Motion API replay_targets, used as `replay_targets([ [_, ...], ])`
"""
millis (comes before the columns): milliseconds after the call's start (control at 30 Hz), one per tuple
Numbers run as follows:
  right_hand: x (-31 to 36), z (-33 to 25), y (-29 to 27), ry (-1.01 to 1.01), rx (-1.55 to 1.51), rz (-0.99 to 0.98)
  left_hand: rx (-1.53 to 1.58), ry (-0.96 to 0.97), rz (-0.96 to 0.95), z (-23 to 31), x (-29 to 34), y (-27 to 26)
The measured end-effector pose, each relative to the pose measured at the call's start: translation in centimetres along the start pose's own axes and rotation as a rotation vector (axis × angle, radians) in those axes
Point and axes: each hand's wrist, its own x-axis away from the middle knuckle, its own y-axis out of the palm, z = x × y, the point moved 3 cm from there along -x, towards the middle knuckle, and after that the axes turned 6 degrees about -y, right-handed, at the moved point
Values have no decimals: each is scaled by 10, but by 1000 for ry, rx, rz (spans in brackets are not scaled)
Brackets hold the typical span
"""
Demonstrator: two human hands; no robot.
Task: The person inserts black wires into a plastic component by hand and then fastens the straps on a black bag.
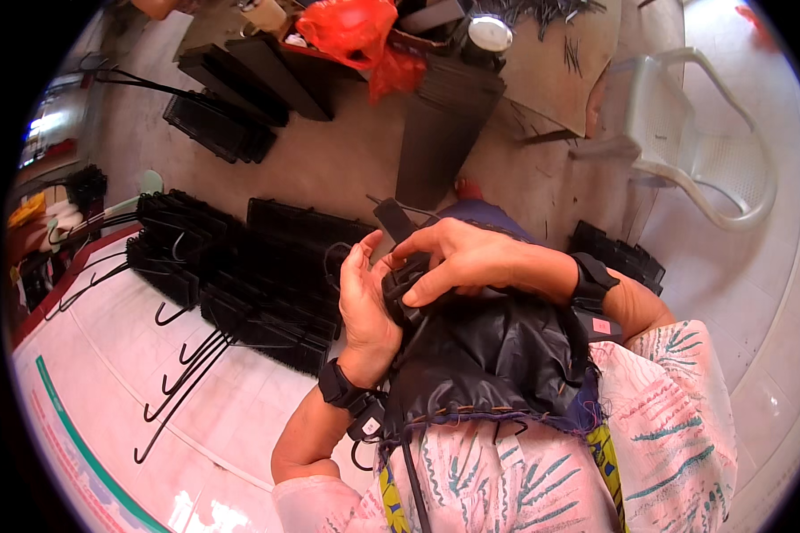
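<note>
Over my lap, on a shiny black apron [498, 355], both hands meet around a dark piece [398, 282] whose kind I cannot make out. My left hand [364, 302] cups its left side, fingers curled upward. My right hand [471, 258] reaches across from the right, with its thumb pressed on the piece and its fingers bent over the top. Just beyond the fingertips, a small black block [393, 219] sticks up, with thin dark wire beside it. Each wrist wears a black strap. The fingers hide part of the held piece.
Black bristly panels [267, 302] with long hooked wires lie stacked on the pale tiles at left. Dark flat boards [449, 124] lean against a low table [560, 80] ahead, near a red plastic bag [347, 31]. A pale plastic chair [662, 115] stands at right.
</note>
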Motion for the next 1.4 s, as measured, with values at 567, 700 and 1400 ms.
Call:
replay_targets([
  [567, -6, -25, -3, -597, 574, 128, 182, 245, -248, 17, -7, 5],
  [700, 4, -38, 3, -686, 471, 48, 181, 198, -175, 26, 6, 14],
  [1400, 4, -56, -7, -141, -171, 366, -800, 666, 162, -9, 63, -105],
])
